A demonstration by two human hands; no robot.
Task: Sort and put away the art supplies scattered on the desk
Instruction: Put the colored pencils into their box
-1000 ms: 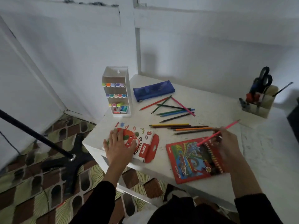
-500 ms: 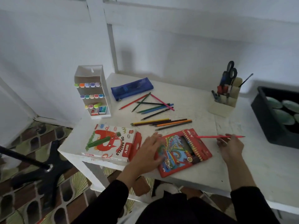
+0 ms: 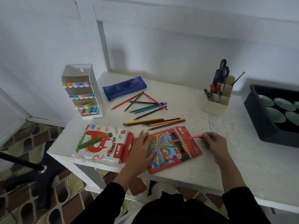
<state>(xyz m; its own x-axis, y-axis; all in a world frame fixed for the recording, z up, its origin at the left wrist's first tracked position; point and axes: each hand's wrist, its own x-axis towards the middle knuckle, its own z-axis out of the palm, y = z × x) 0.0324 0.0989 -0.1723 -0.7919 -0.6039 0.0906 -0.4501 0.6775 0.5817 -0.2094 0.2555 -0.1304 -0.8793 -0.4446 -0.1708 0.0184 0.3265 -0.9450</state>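
Moved: since half a second ago the pencil (image 3: pixel 188 138) has swung in over the box (image 3: pixel 163 160), with its tip now at the box's window.
Hands: the left hand (image 3: pixel 140 147) lies flat with straight fingers on the box's left side, while the right hand (image 3: pixel 215 143) pinches the pencil's rear end.
Pencil: pink, nearly level, and seemingly not yet in a slot.
Risk: held so far back, the tip may wander and jam against the pencils already inside. A hard push could slide the box toward the near edge, which its corner sits close to, if the left hand lets go.
Still out: loose pencils (image 3: pixel 145 105) lie in two clusters behind the box.
Counter (image 3: pixel 239 167): white and scuffed, carrying pastels (image 3: pixel 98 144) at the left, a marker rack (image 3: pixel 82 91), a blue case (image 3: pixel 124 86), a holder (image 3: pixel 216 102) with scissors, and a black tray (image 3: pixel 258 123) at the right.
Room: white panelled walls, a patterned tile floor, and a black stand base at the lower left.
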